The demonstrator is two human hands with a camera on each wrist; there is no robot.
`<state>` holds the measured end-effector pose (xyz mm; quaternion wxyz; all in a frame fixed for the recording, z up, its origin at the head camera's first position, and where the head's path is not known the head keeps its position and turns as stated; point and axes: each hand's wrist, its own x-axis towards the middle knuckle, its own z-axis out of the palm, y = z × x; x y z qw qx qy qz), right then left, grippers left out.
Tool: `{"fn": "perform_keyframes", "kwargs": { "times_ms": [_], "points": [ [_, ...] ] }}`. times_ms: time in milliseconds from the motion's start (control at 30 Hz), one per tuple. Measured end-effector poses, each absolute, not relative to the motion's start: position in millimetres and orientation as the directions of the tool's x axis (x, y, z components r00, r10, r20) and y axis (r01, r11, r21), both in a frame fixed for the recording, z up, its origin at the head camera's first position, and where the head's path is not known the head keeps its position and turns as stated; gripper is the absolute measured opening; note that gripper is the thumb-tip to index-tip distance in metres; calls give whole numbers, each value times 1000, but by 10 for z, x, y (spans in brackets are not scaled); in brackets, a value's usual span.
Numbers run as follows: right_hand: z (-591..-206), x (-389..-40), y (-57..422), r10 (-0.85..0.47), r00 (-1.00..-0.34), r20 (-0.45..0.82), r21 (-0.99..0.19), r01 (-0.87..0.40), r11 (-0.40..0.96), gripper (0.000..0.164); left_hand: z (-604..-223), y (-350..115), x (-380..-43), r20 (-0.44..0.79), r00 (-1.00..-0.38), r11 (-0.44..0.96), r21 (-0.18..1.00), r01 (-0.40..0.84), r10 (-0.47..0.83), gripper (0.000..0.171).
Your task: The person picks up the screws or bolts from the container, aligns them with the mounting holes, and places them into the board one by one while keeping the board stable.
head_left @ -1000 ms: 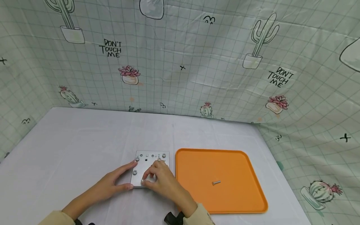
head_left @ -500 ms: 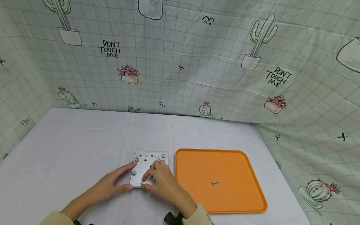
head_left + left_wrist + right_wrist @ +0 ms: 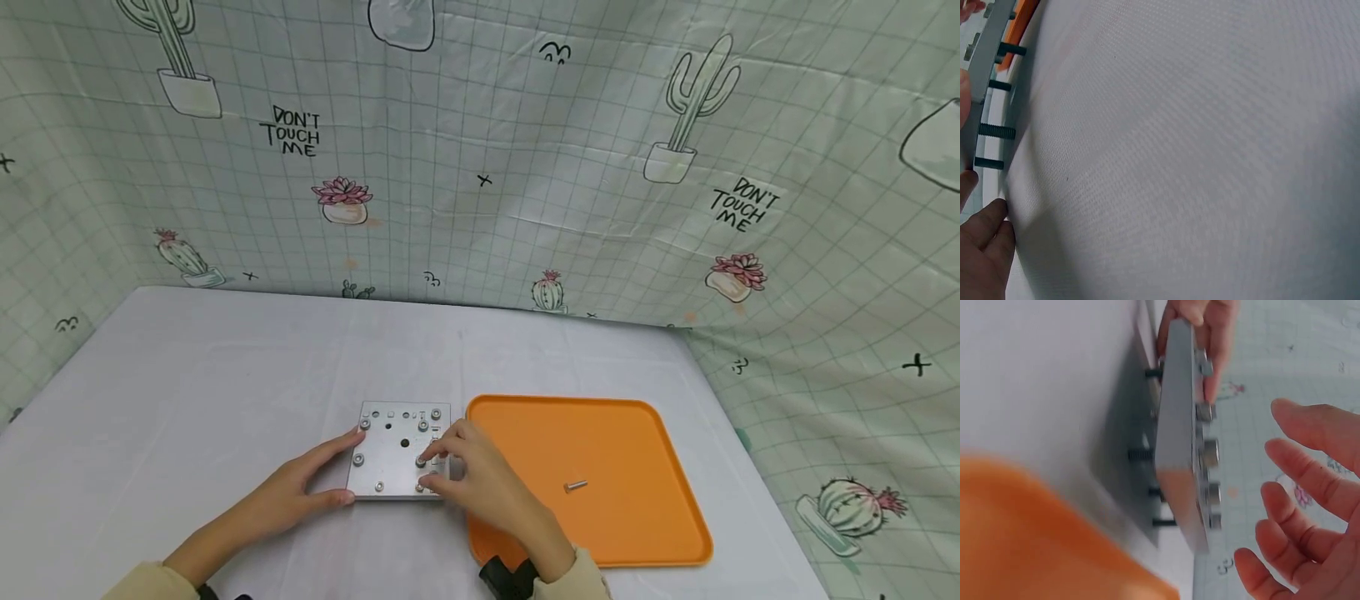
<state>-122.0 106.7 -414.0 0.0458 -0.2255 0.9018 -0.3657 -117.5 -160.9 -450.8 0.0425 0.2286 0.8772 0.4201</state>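
Note:
A flat silver metal plate (image 3: pixel 390 467) with several socket-head bolts stands at the middle front of the table. Their threaded shanks (image 3: pixel 997 131) stick out beneath it, and the bolt heads (image 3: pixel 1211 453) sit on its top face. My left hand (image 3: pixel 288 493) holds the plate along its left side, thumb at the near corner and index finger at the far one. Over the plate's right part hovers my right hand (image 3: pixel 491 482), fingers spread and loosely bent, nothing between them. In the right wrist view its fingertips are apart from the bolt heads.
To the plate's right lies an orange tray (image 3: pixel 600 442) with one loose bolt (image 3: pixel 576 487) on it. A white cloth covers the table (image 3: pixel 247 375), and a printed curtain (image 3: pixel 480 233) hangs behind and at the sides.
My right hand has let go of the small bolt at the plate's front left, which now stays in the plate. It has moved right over the plate; my left hand stays put.

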Motion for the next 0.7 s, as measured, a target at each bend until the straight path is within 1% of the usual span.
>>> {"fn": "perform_keyframes", "kwargs": {
  "times_ms": [167,333,500,700],
  "points": [
    [-4129,-1221,1347,-413,-908,67,-720,-330,611,22,-4502,-1614,-1168,109,-892,543,759,360,439,64],
    [-4120,-1232,1672,-371,-926,67,-726,-300,619,25,-4502,-1612,-1174,108,-891,546,756,362,441,64],
    [-4151,-1247,2018,-354,-935,-12,-724,-236,649,29,-4518,-1621,-1174,91,-896,578,734,356,435,65],
    [-4281,-1263,2400,-354,-933,-60,-719,-206,664,30,-4530,-1621,-1195,90,-894,557,753,349,438,65]
  ]
}}
